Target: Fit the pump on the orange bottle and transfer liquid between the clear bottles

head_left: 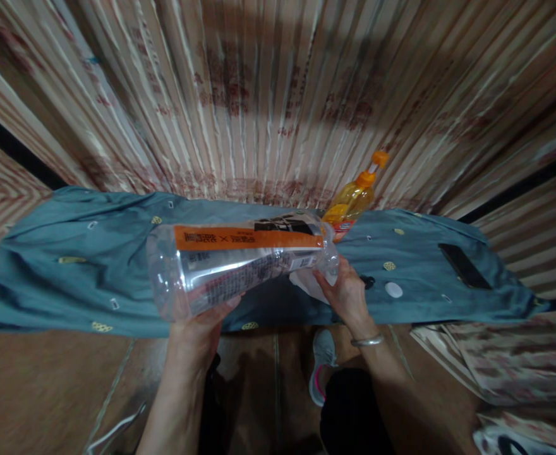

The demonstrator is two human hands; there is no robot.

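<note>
A large clear plastic bottle (pixel 240 253) with an orange and silver label lies sideways in the air above the cloth-covered surface. My left hand (pixel 206 319) grips it from below near its wide base. At the narrow neck end, my right hand (pixel 347 294) is closed on a white tissue or cloth (pixel 309 283) held against the bottle. Just behind the neck stands a pump bottle (pixel 351 202) of yellow-orange liquid with an orange top. The fingertips of my left hand are partly hidden behind the bottle.
A teal patterned cloth (pixel 117 253) covers the long narrow surface. To the right lie a dark phone (pixel 465 265), a white disc (pixel 393 289) and a small black object (pixel 367 281). Stacked cardboard (pixel 268 95) rises directly behind. More cardboard (pixel 519 354) stands at lower right.
</note>
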